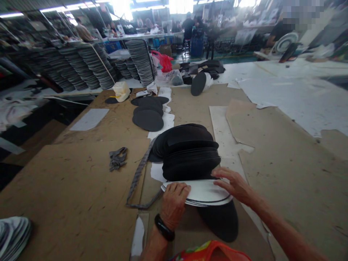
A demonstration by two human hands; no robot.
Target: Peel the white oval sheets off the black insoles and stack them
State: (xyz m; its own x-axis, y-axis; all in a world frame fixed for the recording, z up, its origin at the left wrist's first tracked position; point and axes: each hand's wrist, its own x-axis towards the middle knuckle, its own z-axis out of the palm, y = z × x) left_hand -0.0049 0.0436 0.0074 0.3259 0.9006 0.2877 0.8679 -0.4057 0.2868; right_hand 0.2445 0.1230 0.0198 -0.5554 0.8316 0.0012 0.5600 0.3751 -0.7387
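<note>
A few white oval pieces (206,191) with dark edges lie in a small stack close to my body. My left hand (174,203), with a black band on the wrist, grips their left end, fingers curled over the top. Over their right end, my right hand (231,183) is open with its fingers apart; whether the fingertips touch is hard to tell. Just beyond is a thick pile of black oval pieces (191,159), its front part leaning on edge. One black oval piece (221,221) sticks out beneath the white ones, toward me.
Dark ovals (148,119) overlap farther up the brown-covered table (81,181). A grey fabric strip (137,181) loops left of the pile, near a crumpled grey scrap (118,158). Tall stacks (140,61) stand at the back; another stack (13,235) is at lower left. People work beyond.
</note>
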